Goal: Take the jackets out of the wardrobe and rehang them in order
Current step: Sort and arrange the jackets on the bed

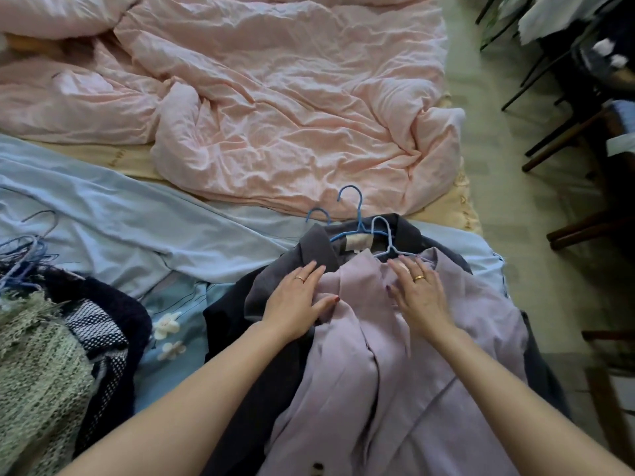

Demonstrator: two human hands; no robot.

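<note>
A smooth lilac jacket [395, 355] is being pressed flat atop a grey jacket [275, 280]. On it, the left hand [297, 302] and right hand [417, 293] are being laid palm-down, fingers spread, below the thin blue hangers [357, 218].

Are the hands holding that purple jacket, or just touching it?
Just touching: left hand and right hand lie flat on the lilac jacket near its collar.

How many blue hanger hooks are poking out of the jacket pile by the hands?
3. One dark blue hook stands tallest, a second is left of it, and a pale blue one is right, above the lilac jacket. Others may hide underneath.
</note>
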